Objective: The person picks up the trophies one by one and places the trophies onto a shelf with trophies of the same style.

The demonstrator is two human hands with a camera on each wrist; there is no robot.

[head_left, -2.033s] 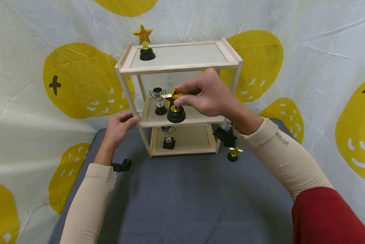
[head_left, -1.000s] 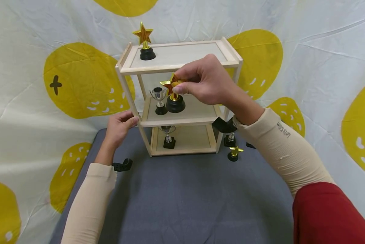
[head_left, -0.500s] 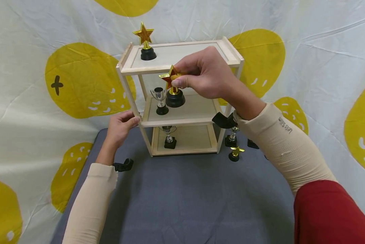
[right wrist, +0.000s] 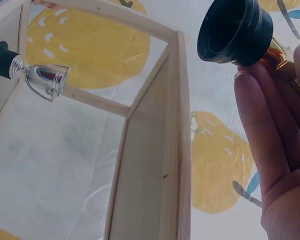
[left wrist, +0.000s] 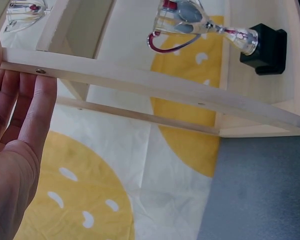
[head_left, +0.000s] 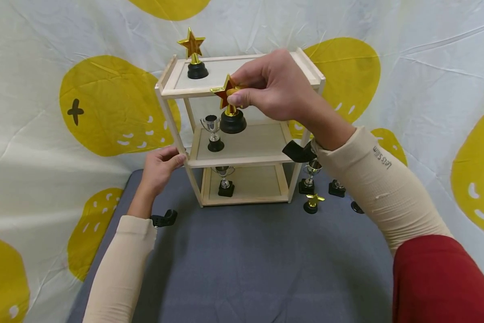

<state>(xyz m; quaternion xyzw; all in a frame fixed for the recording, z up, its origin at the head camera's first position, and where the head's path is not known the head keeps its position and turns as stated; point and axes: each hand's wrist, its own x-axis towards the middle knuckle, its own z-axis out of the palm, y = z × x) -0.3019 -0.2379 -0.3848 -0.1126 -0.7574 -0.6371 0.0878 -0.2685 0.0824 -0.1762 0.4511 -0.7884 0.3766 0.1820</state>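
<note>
My right hand (head_left: pixel 280 87) pinches a gold star trophy (head_left: pixel 232 122) by its star, in front of the wooden shelf (head_left: pixel 242 160). The trophy is upright, and its black base overlaps the opening above the middle tier in the head view. In the right wrist view, the hollow underside of that base (right wrist: pixel 230 35) shows. My left hand (head_left: pixel 157 172) grips the shelf's left front post (left wrist: pixel 125 77), thumb on one side and fingers on the other. Another gold star trophy (head_left: pixel 196 69) stands at the top tier's left. Silver cup trophies stand on the middle tier (head_left: pixel 213 130) and bottom tier (head_left: pixel 226 186).
Right of the shelf, on the grey cloth (head_left: pixel 242 255), stand a silver cup trophy (head_left: pixel 307 185) and a small gold star trophy (head_left: pixel 312 205). A black-based trophy (head_left: pixel 337 188) and a dark round base (head_left: pixel 357 207) are partly hidden by my right sleeve.
My right hand has risen steadily with the star trophy, from the middle tier's front edge to near the top tier's front edge. The left hand keeps its grip on the post.
</note>
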